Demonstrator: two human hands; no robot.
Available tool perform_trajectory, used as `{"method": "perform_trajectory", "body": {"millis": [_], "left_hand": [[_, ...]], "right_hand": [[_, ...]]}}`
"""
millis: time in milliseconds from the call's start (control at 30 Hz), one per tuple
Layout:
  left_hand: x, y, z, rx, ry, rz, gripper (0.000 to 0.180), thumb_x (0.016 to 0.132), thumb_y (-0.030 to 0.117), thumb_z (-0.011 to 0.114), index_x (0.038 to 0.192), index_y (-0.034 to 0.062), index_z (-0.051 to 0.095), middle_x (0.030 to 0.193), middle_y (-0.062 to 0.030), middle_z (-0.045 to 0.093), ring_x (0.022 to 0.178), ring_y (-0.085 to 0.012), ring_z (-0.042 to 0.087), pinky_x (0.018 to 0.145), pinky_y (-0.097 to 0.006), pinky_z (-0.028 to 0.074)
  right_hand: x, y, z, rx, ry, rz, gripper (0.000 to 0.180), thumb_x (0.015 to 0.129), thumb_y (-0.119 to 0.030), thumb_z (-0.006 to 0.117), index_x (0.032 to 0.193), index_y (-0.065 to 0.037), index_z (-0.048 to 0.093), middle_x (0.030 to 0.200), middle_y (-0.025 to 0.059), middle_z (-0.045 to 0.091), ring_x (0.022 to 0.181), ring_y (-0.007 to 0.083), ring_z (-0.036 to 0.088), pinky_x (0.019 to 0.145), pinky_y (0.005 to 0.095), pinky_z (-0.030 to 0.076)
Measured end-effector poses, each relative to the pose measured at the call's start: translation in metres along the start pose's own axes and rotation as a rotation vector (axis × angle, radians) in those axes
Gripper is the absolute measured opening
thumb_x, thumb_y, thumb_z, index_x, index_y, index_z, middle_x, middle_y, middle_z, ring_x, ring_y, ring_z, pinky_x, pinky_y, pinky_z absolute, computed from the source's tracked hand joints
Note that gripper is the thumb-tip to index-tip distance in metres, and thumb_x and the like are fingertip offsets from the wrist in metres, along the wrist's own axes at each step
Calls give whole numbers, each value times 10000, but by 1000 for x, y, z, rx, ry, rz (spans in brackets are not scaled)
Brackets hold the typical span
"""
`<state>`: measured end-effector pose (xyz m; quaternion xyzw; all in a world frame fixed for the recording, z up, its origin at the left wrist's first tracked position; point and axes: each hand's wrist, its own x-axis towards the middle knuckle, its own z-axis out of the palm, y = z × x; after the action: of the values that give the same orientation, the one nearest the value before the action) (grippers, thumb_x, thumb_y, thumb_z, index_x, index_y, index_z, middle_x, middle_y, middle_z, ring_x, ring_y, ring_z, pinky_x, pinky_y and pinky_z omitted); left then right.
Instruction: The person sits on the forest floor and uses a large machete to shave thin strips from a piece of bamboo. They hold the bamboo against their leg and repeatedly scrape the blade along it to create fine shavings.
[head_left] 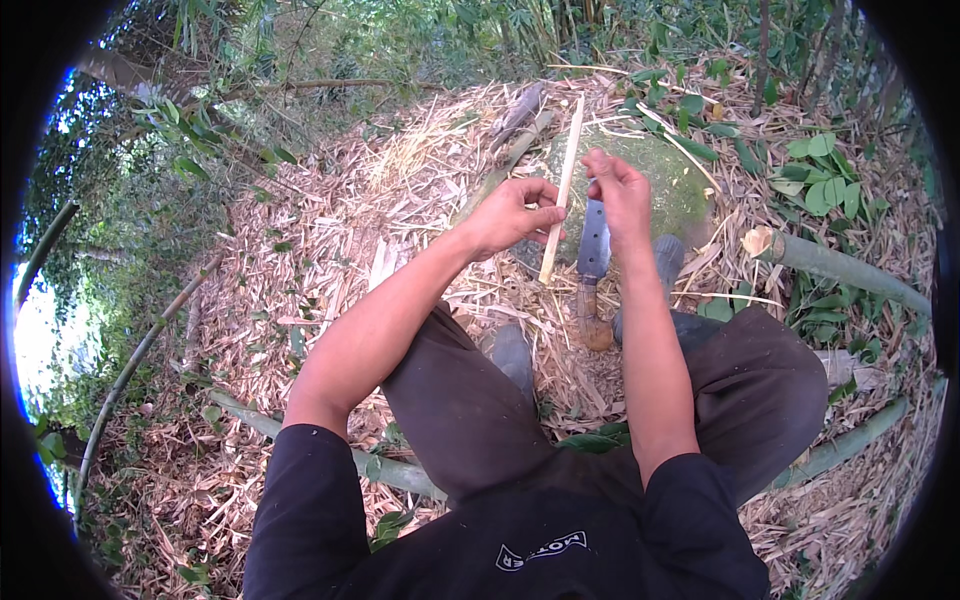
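Observation:
A pale bamboo strip stands nearly upright in my left hand, pinched between thumb and fingers. My right hand is just to the right of the strip, its fingers drawn together in a pinch; what they hold, if anything, is too small to make out. Below that hand is a large knife with a grey blade and a wooden handle pointing toward me. The hand hides the blade's far end, so I cannot tell whether it touches the blade. A mossy rock lies behind.
Dry leaves and shavings cover the ground. A cut green bamboo pole lies at the right, and another pole passes beneath my legs. My dark shoes flank the knife handle. Thin curved stems rise at the left.

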<state>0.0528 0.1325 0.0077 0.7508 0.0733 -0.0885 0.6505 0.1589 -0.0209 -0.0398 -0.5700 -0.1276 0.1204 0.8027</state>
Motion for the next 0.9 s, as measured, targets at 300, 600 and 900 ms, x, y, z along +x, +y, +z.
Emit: {"method": "perform_trajectory", "body": {"millis": [300,600,900], "left_hand": [[-1,1,1,68,-20,-6,195,943,125,685,1078,7,605,960,-41,630,890,-170,711,756,-302,605],[-1,1,4,154,-105,-23,137,917,80,673,1017,-3,629,874,-26,646,808,-146,719,664,-258,583],[-1,-1,2,257,-128,-15,106,907,76,652,980,3,630,859,-35,672,823,-132,711,648,-255,530]], "right_hand": [[7,12,-7,-18,175,9,297,973,-313,672,950,-20,713,743,-17,611,633,54,520,581,212,418],[6,-6,-7,149,102,-70,289,975,-288,671,1053,-10,690,812,5,660,639,53,524,588,206,416],[8,-7,-12,183,63,-50,214,966,-231,682,1031,-28,692,837,15,672,634,57,540,584,206,437]]}}
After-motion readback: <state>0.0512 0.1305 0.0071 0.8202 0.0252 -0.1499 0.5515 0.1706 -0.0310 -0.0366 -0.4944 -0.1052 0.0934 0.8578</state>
